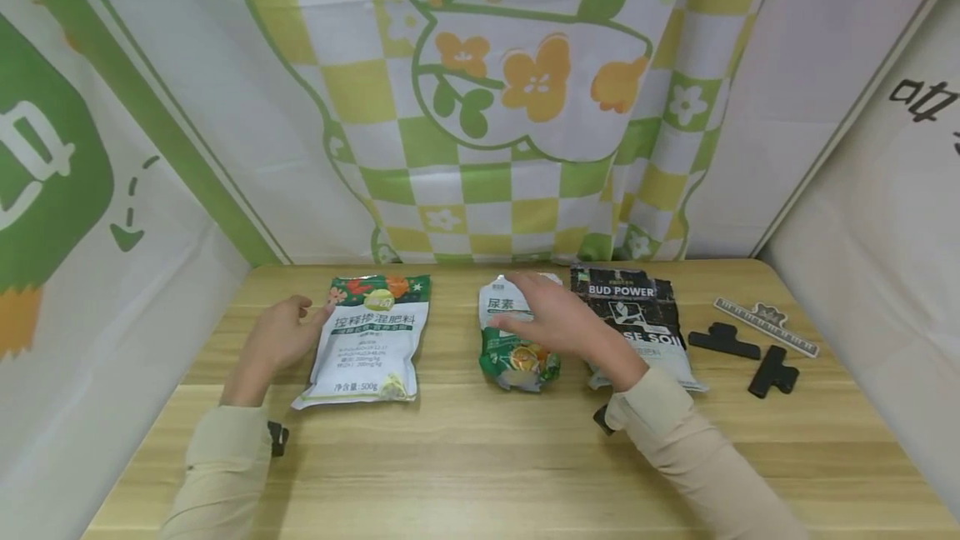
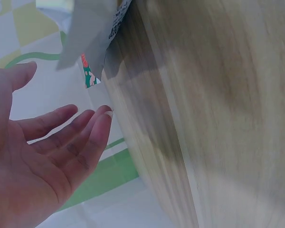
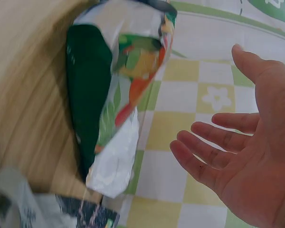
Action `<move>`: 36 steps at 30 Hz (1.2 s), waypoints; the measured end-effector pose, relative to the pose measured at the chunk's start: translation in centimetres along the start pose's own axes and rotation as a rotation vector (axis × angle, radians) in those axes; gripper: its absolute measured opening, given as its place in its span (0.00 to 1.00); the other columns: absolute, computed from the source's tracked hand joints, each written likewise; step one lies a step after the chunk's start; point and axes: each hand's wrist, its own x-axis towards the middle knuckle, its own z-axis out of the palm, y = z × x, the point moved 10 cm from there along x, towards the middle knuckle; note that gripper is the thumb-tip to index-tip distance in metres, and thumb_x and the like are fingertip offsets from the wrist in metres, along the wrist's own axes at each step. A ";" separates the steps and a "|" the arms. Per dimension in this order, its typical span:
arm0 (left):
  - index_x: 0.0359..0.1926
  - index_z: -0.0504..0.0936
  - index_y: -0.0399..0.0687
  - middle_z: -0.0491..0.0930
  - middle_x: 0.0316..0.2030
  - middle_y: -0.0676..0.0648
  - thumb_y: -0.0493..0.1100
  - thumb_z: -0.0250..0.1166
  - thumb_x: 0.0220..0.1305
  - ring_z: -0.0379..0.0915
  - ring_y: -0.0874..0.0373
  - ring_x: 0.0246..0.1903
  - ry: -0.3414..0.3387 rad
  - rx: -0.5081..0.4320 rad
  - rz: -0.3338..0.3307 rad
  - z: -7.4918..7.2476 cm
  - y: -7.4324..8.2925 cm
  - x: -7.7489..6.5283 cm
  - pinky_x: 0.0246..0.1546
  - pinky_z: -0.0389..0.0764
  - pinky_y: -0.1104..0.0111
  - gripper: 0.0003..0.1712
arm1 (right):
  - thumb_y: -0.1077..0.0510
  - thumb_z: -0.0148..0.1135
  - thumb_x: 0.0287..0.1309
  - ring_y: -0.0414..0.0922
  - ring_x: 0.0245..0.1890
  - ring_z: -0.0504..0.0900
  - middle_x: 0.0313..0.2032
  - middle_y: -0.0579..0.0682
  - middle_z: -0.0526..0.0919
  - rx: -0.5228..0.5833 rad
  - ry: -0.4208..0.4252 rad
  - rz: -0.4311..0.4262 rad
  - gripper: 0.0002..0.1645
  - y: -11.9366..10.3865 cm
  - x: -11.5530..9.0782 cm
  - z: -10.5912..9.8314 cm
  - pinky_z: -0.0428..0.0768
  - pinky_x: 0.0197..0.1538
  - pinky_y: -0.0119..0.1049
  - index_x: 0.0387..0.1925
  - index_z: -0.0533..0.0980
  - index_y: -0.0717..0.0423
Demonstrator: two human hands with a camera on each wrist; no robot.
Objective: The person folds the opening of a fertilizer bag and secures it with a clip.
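Observation:
My left hand (image 1: 282, 337) is beside the left edge of a white and green 500g fertilizer bag (image 1: 367, 348) that lies on the table. In the left wrist view its fingers (image 2: 88, 142) are loosely extended and hold nothing. Over the smaller green and white fertilizer bag (image 1: 517, 361) hovers my right hand (image 1: 558, 319), its thumb and fingers spread. The right wrist view shows a gap between that hand and the bag's side. Behind the right wrist lies a black and white soil bag (image 1: 633, 307), partly covered by the forearm.
On the right lie a white ruler-like clip (image 1: 765, 327) and two black clips, one flat (image 1: 723, 341) and one turned upright (image 1: 772, 372). Another black object (image 1: 602, 419) peeks out by the right cuff. A patterned curtain (image 1: 487, 215) hangs along the table's back edge.

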 end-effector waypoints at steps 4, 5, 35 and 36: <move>0.72 0.65 0.23 0.72 0.66 0.20 0.68 0.45 0.80 0.71 0.23 0.65 -0.001 -0.012 -0.001 0.2 -0.1 0.0 0.62 0.77 0.34 0.49 | 0.31 0.61 0.70 0.60 0.76 0.69 0.77 0.62 0.67 -0.013 -0.033 -0.003 0.51 -1.0 0.5 1.0 0.75 0.75 0.59 0.80 0.60 0.56; 0.72 0.64 0.23 0.72 0.66 0.20 0.69 0.45 0.80 0.71 0.23 0.64 -0.003 -0.015 -0.002 0.3 -0.1 0.0 0.62 0.76 0.34 0.50 | 0.32 0.61 0.70 0.60 0.76 0.69 0.77 0.62 0.67 -0.015 -0.036 -0.007 0.50 -1.3 0.6 1.2 0.75 0.75 0.59 0.80 0.60 0.57; 0.72 0.63 0.20 0.77 0.62 0.23 0.68 0.44 0.80 0.73 0.25 0.64 -0.053 -0.038 -0.050 1.7 -0.3 -0.3 0.64 0.76 0.35 0.51 | 0.44 0.61 0.75 0.55 0.63 0.84 0.70 0.61 0.78 0.387 -0.054 0.048 0.36 -6.3 3.7 6.6 0.87 0.61 0.50 0.72 0.70 0.62; 0.72 0.64 0.21 0.77 0.62 0.23 0.68 0.44 0.80 0.73 0.25 0.63 -0.051 -0.046 -0.053 1.7 -0.3 -0.3 0.63 0.76 0.35 0.50 | 0.44 0.61 0.75 0.54 0.62 0.84 0.69 0.60 0.78 0.399 -0.056 0.056 0.35 -6.3 3.7 6.8 0.87 0.60 0.49 0.72 0.70 0.63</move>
